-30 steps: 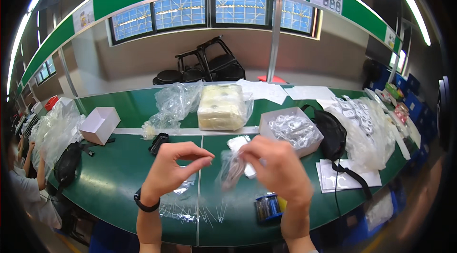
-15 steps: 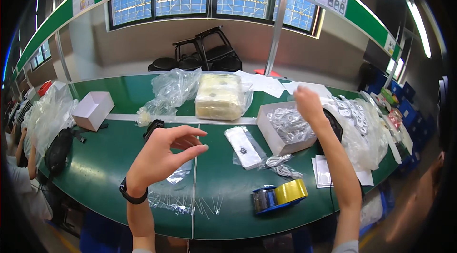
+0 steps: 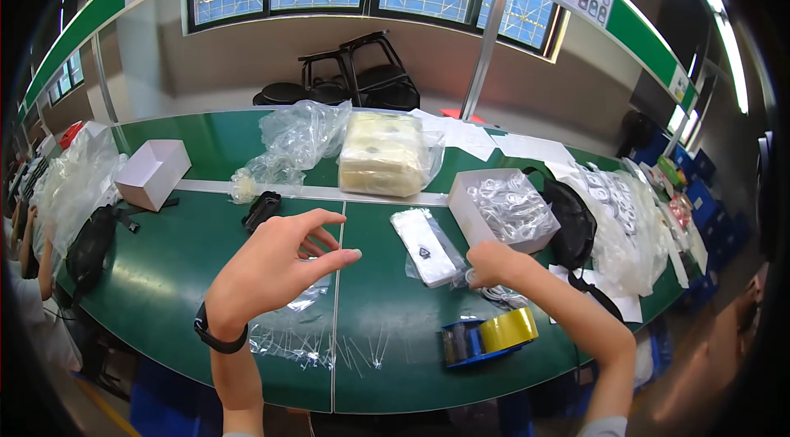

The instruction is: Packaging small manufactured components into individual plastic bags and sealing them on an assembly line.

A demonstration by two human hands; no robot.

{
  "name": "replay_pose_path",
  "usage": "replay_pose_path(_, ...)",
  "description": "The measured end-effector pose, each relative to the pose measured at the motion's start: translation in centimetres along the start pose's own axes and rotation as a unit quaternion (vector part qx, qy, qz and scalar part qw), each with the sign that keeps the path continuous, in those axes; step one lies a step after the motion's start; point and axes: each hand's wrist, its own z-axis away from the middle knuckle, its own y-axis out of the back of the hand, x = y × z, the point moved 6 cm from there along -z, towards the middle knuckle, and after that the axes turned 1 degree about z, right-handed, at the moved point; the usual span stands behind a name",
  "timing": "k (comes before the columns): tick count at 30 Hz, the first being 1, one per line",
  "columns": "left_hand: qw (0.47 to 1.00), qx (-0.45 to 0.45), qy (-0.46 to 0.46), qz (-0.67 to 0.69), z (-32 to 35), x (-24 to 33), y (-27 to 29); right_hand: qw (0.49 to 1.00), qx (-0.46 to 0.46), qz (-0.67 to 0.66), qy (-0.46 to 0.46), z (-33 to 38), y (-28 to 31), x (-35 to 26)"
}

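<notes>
My left hand (image 3: pixel 278 266) hovers over the left-centre of the green table, thumb and fingers apart and nothing between them. A dark band circles its wrist. Below it lie thin clear plastic strips (image 3: pixel 300 346). My right hand (image 3: pixel 492 264) is curled closed, right by the coiled white cables (image 3: pixel 506 297) and partly covering them. What its fingertips hold, if anything, is hidden. Just left of it, a white pouch in clear plastic (image 3: pixel 425 249) lies flat. Behind it stands a white box (image 3: pixel 471 219) filled with bagged white cables (image 3: pixel 512 206).
Nearer me is a blue tape dispenser with yellow tape (image 3: pixel 508 328). Towards the back sit a plastic-wrapped yellowish stack (image 3: pixel 381 155) and crumpled clear bags (image 3: pixel 304 137). A white box (image 3: pixel 153 175) is at left, a black pouch (image 3: pixel 570 225) at right. Another person's arm (image 3: pixel 45 260) shows far left.
My right hand has come down and towards me, from above the box of cables to the coiled cables. My left hand keeps its spread pose, shifting slightly left.
</notes>
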Motion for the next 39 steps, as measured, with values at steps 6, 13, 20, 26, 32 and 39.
replay_pose_path(6,1.0,0.004,-0.004,0.001,-0.1,0.1,0.1,0.985,0.068,0.13,0.087,0.3,-1.4,-0.6)
replay_pose_path(13,0.998,0.006,-0.058,-0.007,-0.9,-0.1,-0.9,0.951,0.253,-0.155,0.087,2.7,7.9,-1.7)
replay_pose_path(20,0.984,0.001,-0.157,0.08,-3.9,-0.9,-6.6,0.729,0.285,-0.61,0.123,3.9,14.1,-7.7)
replay_pose_path(26,0.955,0.077,-0.112,0.265,-5.0,-1.3,-8.7,0.761,0.351,-0.538,0.09,3.8,16.1,-9.7)
replay_pose_path(32,0.94,0.143,-0.134,0.278,-4.7,-0.6,-7.4,0.69,0.386,-0.608,0.076,3.7,17.2,-8.6)
replay_pose_path(39,0.958,0.244,-0.122,0.088,-3.9,-0.6,-8.1,0.771,0.361,-0.523,0.046,3.0,17.5,-6.8)
